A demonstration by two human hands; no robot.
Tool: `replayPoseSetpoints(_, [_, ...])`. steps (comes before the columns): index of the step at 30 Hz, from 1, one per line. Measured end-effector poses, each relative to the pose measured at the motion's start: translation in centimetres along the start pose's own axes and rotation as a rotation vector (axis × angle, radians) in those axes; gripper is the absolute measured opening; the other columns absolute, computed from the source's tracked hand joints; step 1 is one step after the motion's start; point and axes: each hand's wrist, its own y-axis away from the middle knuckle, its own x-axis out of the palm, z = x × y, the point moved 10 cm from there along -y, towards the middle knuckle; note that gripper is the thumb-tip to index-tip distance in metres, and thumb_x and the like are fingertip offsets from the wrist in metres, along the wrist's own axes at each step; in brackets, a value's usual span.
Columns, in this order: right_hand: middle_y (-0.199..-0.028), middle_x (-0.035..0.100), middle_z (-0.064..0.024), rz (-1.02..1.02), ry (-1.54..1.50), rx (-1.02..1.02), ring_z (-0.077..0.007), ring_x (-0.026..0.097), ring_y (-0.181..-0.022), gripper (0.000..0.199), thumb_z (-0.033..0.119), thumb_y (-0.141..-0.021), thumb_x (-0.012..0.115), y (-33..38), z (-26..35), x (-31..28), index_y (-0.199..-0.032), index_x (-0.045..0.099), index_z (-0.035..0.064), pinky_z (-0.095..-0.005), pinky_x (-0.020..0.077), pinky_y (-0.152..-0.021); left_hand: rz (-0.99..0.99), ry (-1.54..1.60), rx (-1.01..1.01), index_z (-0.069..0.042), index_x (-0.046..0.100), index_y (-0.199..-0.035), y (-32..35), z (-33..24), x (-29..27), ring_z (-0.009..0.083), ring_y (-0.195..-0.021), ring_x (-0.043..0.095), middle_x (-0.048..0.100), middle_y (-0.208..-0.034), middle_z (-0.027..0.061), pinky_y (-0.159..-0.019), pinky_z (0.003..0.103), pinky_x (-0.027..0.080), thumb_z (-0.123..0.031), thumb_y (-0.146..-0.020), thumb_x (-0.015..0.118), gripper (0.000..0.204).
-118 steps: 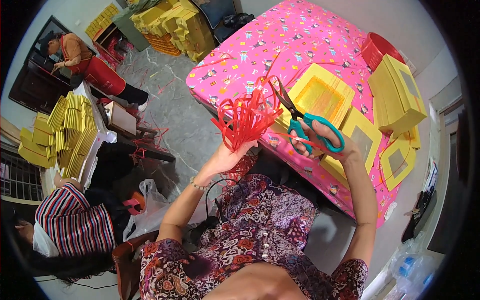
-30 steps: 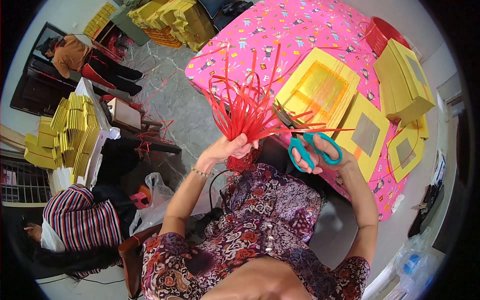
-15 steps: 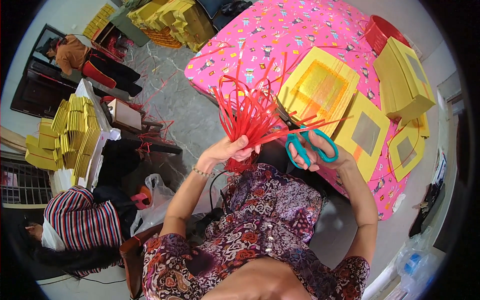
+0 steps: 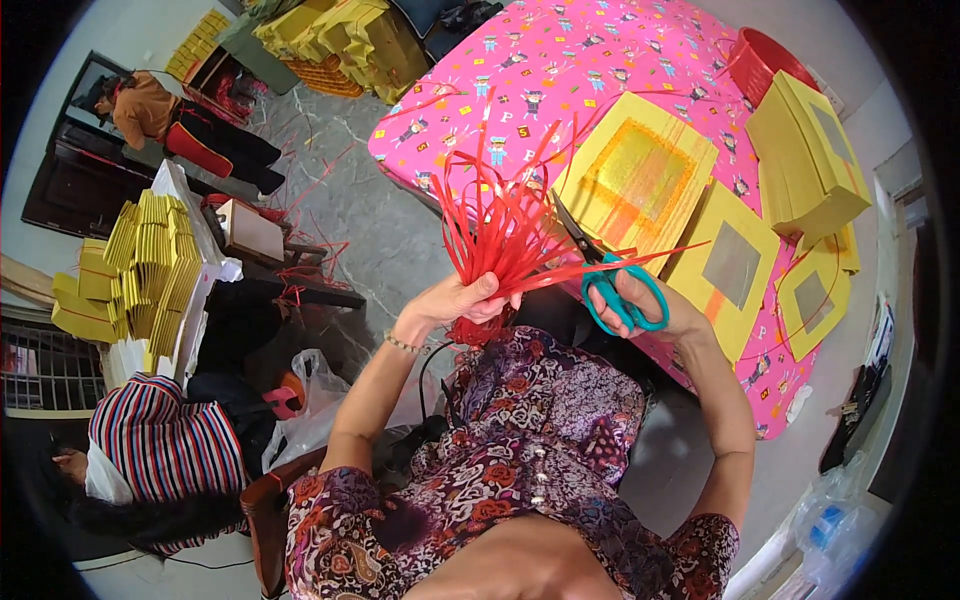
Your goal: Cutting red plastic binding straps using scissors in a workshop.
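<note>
In the head view the left hand (image 4: 462,300) has its fingers clamped round the gathered base of a bundle of red strips (image 4: 500,225) held up in front of the chest, near the edge of the pink tabletop (image 4: 560,60), while the right hand (image 4: 650,305) has its fingers through the teal handles of scissors (image 4: 605,265) whose blades sit among the strips; judging by the uneven, fanned tips, the trimming looks only partly done. On the tabletop lie flat yellow square packets (image 4: 640,180), some with a grey centre panel, a stack of yellow boxes (image 4: 805,150) stands at the far right beside a red basket (image 4: 765,60), and more yellow bundles (image 4: 140,260) are piled at the left.
</note>
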Motion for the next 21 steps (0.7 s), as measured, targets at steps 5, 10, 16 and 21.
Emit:
replayPoseSetpoints(5, [-0.064, 0.049, 0.0002, 0.104, -0.194, 0.007, -0.0059, 0.047, -0.056, 0.069, 0.073, -0.081, 0.036, 0.2, 0.2, 1.0, -0.086, 0.053, 0.0071, -0.0177, 0.0277, -0.041, 0.015, -0.012, 0.004, 0.000, 0.055, -0.093, 0.0, -0.2, 0.1, 0.0030, -0.044, 0.029, 0.032, -0.054, -0.0076, -0.040, 0.020, 0.021, -0.056, -0.087, 0.046, 0.057])
replayPoseSetpoints(10, [-0.065, 0.050, -0.0010, 0.093, -0.244, 0.061, -0.0075, 0.047, -0.056, 0.069, 0.073, -0.083, 0.033, -0.2, 0.0, 1.3, -0.087, 0.054, 0.0071, -0.0188, 0.0266, -0.040, 0.016, -0.057, -0.022, -0.001, 0.055, -0.094, 0.1, -0.2, 0.4, 0.0028, -0.045, 0.029, 0.033, -0.055, -0.0075, -0.041, 0.020, 0.021, -0.057, -0.086, 0.048, 0.058])
replayPoseSetpoints(16, [-0.065, 0.050, -0.0021, 0.076, -0.357, 0.021, -0.0095, 0.048, -0.057, 0.069, 0.072, -0.082, 0.036, -1.0, 0.7, 1.1, -0.085, 0.053, 0.0057, -0.0188, 0.0271, -0.040, 0.017, -0.125, -0.053, 0.002, 0.054, -0.091, 0.0, 0.3, 0.6, 0.0038, -0.046, 0.032, 0.037, -0.056, -0.0062, -0.041, 0.020, 0.022, -0.062, -0.084, 0.048, 0.064])
replayPoseSetpoints(21, [-0.066, 0.049, 0.0000, -0.039, -0.293, -0.006, -0.0075, 0.048, -0.058, 0.064, 0.069, -0.083, 0.041, -0.7, 0.9, 0.4, -0.087, 0.052, 0.0067, -0.0184, 0.0276, -0.043, -0.003, -0.122, -0.056, 0.002, 0.054, -0.091, 0.2, 0.6, 0.2, 0.0037, -0.046, 0.032, 0.038, -0.057, -0.0062, -0.041, 0.020, 0.021, -0.061, -0.084, 0.048, 0.064])
